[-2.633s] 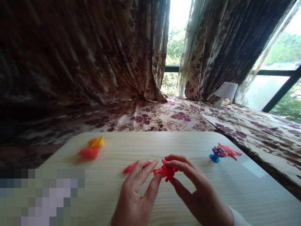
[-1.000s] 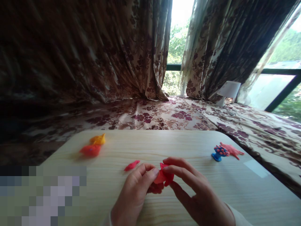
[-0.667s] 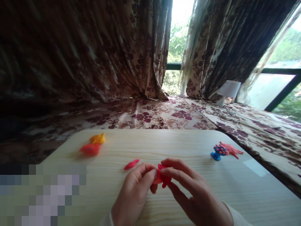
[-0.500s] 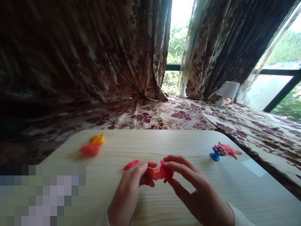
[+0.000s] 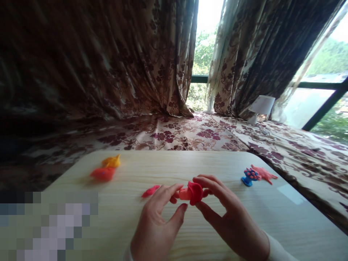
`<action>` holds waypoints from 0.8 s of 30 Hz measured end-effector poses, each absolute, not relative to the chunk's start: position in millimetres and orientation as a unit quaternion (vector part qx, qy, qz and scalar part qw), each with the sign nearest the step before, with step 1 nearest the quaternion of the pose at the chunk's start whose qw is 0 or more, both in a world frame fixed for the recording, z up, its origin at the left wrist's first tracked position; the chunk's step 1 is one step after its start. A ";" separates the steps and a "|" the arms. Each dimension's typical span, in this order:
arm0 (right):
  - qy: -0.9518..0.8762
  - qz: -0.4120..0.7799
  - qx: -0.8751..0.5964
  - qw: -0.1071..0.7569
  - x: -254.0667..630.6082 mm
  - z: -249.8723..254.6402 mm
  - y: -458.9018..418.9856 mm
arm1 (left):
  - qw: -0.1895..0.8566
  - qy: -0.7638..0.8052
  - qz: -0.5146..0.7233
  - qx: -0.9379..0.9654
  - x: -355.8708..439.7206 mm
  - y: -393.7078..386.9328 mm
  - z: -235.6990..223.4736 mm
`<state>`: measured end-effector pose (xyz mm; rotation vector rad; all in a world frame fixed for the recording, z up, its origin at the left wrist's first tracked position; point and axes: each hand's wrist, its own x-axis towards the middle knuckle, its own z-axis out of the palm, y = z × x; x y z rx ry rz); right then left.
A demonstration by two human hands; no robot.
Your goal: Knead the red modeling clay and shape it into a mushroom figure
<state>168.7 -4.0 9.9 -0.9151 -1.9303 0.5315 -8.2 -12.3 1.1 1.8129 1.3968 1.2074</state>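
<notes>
Both my hands work a small red clay figure just above the light wooden table. My right hand pinches its flared red end between thumb and fingers. My left hand touches the paler pink stem end with its fingertips, thumb curled below. A small loose red clay piece lies on the table just left of my left fingers.
An orange clay lump and a yellow one sit at the table's far left. A blue-and-pink clay mushroom and a pink clay shape lie at the right. Beyond is floral cloth, curtains and a white lamp.
The clay figure was turned, its round flared end now facing up toward me. My left fingers loosened and spread a little; my right hand kept its pinch.
</notes>
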 end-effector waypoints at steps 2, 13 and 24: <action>-0.778 0.208 -0.367 0.465 168.1 10.4 -4.9 | 0.267 0.506 0.447 0.688 -7.3 -12.5 -1.2; -0.829 0.167 -0.345 0.408 171.3 17.2 -6.5 | 0.515 0.434 0.452 0.585 -0.9 -11.0 8.1; -0.826 0.123 -0.363 0.413 170.0 12.7 -5.1 | 0.422 0.496 0.458 0.605 2.0 -12.7 2.3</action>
